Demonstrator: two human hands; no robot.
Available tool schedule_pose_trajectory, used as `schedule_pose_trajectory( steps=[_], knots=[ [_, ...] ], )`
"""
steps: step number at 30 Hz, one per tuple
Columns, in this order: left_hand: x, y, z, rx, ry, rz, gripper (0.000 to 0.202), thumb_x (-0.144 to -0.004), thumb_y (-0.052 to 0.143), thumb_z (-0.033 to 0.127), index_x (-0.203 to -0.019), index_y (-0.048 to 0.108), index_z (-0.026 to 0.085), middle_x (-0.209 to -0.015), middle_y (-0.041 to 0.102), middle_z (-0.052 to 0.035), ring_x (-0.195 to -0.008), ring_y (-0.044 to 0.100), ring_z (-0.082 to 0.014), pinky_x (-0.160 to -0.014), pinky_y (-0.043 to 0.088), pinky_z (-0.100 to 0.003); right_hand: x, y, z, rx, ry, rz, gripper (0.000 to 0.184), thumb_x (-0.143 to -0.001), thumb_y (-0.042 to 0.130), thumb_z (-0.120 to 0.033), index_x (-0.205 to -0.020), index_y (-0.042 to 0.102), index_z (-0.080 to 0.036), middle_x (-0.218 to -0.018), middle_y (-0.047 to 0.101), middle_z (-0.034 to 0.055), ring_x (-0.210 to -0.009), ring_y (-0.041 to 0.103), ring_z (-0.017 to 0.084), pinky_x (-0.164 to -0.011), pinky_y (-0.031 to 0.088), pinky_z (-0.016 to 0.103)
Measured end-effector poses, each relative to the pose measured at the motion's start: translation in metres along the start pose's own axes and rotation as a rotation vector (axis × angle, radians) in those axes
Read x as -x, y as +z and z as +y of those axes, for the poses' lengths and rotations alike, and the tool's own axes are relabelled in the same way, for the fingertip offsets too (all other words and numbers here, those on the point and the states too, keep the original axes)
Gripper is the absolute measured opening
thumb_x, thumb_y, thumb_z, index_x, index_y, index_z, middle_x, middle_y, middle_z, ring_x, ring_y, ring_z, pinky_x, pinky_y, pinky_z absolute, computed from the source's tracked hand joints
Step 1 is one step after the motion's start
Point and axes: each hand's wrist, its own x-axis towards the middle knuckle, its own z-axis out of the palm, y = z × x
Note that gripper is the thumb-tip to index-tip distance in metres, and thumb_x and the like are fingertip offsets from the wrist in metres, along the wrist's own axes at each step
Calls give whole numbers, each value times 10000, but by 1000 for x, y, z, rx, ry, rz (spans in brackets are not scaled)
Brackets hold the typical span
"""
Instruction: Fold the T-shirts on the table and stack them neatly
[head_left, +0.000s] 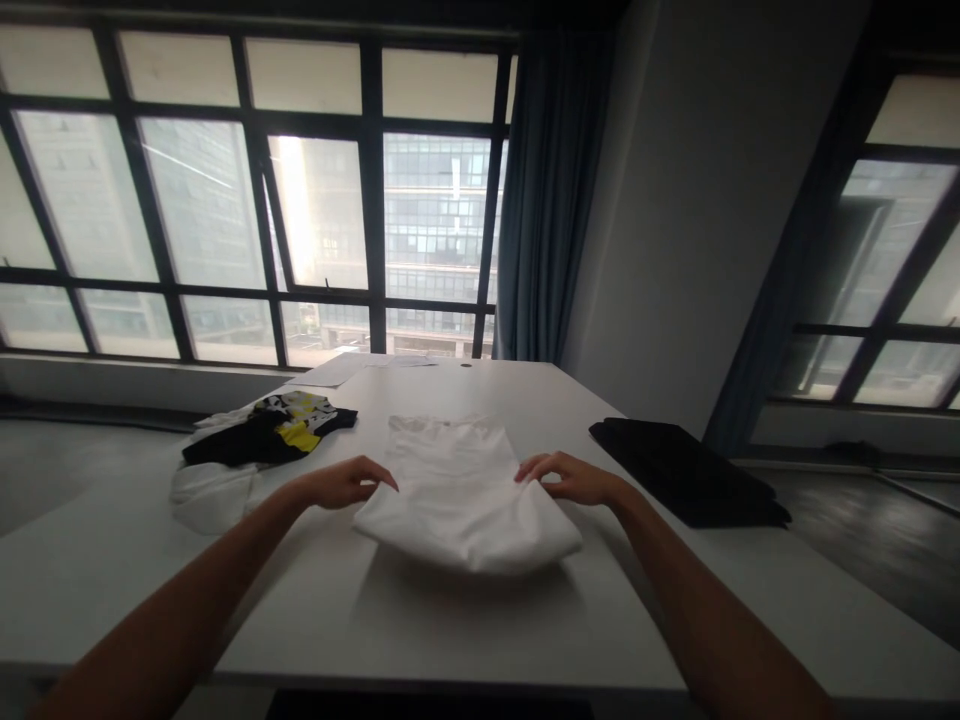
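A white garment, which looks like a shirt (457,490), lies partly folded in the middle of the table, its neckline end toward the window. My left hand (349,482) pinches its left edge between thumb and fingers. On the opposite edge, my right hand (566,477) grips the cloth the same way. Between the hands and me, the near part of the fabric is lifted and bulges above the tabletop, casting a shadow beneath. The exact folds under the top layer are hidden.
The white table (450,635) extends toward the window. At left lies a heap with a black, yellow and white patterned garment (300,425) over white cloth (214,495). Folded black cloth (682,470) rests near the right edge. Papers (330,372) lie at the far end.
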Motion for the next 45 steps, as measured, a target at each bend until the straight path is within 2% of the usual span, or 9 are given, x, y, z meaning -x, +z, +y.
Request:
schedule_pose_trajectory(
  steps=[3, 8, 11, 20, 25, 28, 32, 37, 45],
  knots=[
    [-3, -6, 2, 239, -59, 83, 484, -700, 734, 600, -936, 767, 179, -958, 760, -105, -873, 681, -270, -791, 546, -360, -3, -2, -6, -178, 46, -23, 475, -754, 686, -595, -922, 750, -155, -962, 734, 90, -954, 658, 273, -860, 515, 387],
    [-25, 2, -16, 511, -262, 514, 737, -629, 700, 739, -1055, 689, 137, -909, 708, -94, -763, 661, -204, -719, 529, -337, -43, 24, 9, -279, 261, 528, 538, -925, 477, -540, -1255, 599, -133, -1082, 702, 127, -959, 663, 242, -796, 536, 354],
    [-27, 8, -29, 425, -450, 604, 856, -588, 769, 648, -1267, 585, 159, -850, 644, -31, -640, 598, -143, -615, 488, -290, -58, 42, 20, -158, 420, 502, 618, -912, 548, -434, -1438, 438, -128, -1250, 639, 169, -1033, 653, 226, -865, 522, 328],
    [-16, -1, -28, -232, -463, 465, 444, -627, 742, 445, -998, 766, 203, -819, 652, -23, -655, 627, -187, -645, 482, -297, -62, 51, 25, 202, 328, 390, 509, -754, 638, -173, -1262, 653, -140, -1315, 632, 128, -1231, 571, 256, -1085, 399, 344],
    [-26, 27, -8, -642, -254, 579, 434, -882, 521, 473, -1190, 692, 219, -1253, 655, -128, -1170, 580, -320, -998, 436, -442, -64, 62, 7, 513, 398, 371, 482, -838, 602, -251, -1307, 623, -143, -1372, 569, 181, -1275, 519, 316, -1092, 370, 423],
    [-36, 54, -11, -574, -112, 369, 563, -958, 373, 531, -1390, 543, 214, -1493, 484, -123, -1391, 400, -307, -1147, 278, -493, -64, 79, 4, 558, 289, 303, 561, -961, 446, -430, -1472, 447, -200, -1541, 394, 143, -1438, 308, 308, -1170, 216, 493],
    [-34, 61, -27, -499, -221, 147, 668, -961, 301, 610, -1488, 420, 217, -1589, 309, -103, -1486, 221, -284, -1188, 170, -496, -62, 90, 12, 495, 314, 36, 634, -1002, 222, -561, -1549, 290, -248, -1635, 176, 65, -1507, 111, 268, -1193, 80, 530],
    [-25, 41, -36, -541, -414, 132, 758, -937, 239, 676, -1544, 293, 224, -1628, 156, -75, -1510, 111, -261, -1194, 60, -540, -58, 88, 1, 585, 316, 54, 656, -1004, 175, -569, -1549, 287, -223, -1629, 189, 89, -1506, 113, 270, -1187, 38, 553],
    [-46, 49, -61, -544, -345, 270, 766, -947, 228, 650, -1496, 396, 144, -1612, 231, -129, -1497, 165, -286, -1198, 205, -487, -102, 113, -33, 568, -90, -72, 584, -968, 410, -548, -1510, 353, -339, -1593, 310, 80, -1471, 236, 308, -1147, 170, 621]
  ],
)
